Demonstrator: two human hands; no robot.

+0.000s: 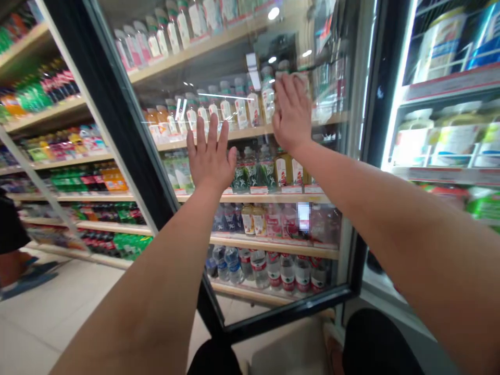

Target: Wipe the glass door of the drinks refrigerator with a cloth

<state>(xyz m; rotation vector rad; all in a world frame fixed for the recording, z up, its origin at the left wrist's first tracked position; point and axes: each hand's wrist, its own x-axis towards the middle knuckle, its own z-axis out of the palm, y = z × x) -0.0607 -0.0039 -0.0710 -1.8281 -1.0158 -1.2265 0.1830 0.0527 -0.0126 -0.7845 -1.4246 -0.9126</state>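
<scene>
**Inspector:** Door?
**Assistant:** The glass cooler door (312, 219) stands swung outward, with bottles (273, 268) shelved behind it.
**Inspector:** Hands?
**Assistant:** The left hand (211, 156) lies spread flat on the pane and grasps nothing; it is judged to be steadying the door. The right hand (291, 117), higher up, is flat and unclenched, pinning a pale cloth (300, 78) under its fingertips.

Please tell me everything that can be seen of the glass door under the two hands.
The glass door is a tall clear pane in a black frame, apparently swung open and seen at a slant. Light reflections sit on it, and shelved bottles show through. The left hand lies flat on the pane, fingers spread. The right hand presses higher up, with what looks like a pale cloth under its fingertips.
</scene>
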